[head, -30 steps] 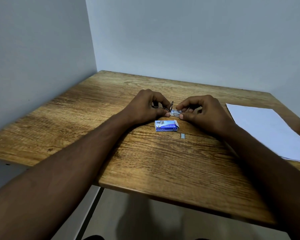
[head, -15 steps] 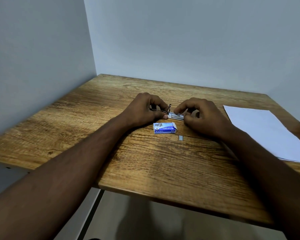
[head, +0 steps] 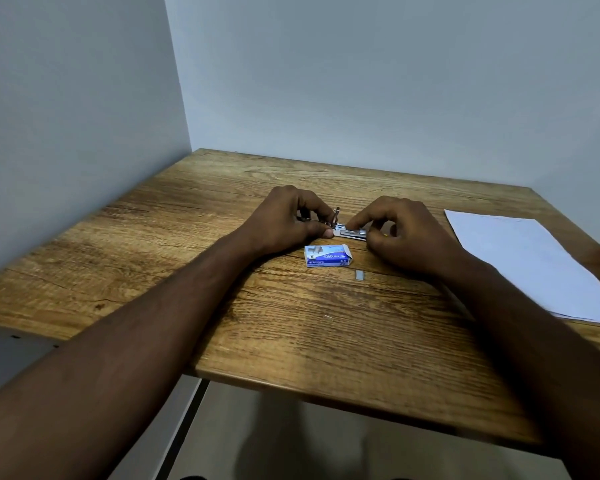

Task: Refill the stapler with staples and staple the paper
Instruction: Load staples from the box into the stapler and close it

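Observation:
A small metal stapler [head: 347, 232] lies on the wooden table [head: 291, 341] between my hands, its spring rod pulled out to the left. My left hand [head: 284, 220] pinches the rod end and steadies the stapler's left end. My right hand [head: 406, 233] grips the stapler's right part, with thumb and forefinger at its channel; any staples under the fingers are hidden. A blue staple box [head: 328, 256] lies just in front of the stapler, flap open. A short strip of staples [head: 360, 275] lies to the box's right. White paper [head: 534, 265] lies at the right.
A single loose staple [head: 328, 318] lies nearer me on the table. Grey walls close off the table's left and far sides. The table's near edge runs across the lower part of the view, with floor below.
Both hands have stayed at the stapler. My right fingers have shifted slightly along its top. The view has tilted a little.

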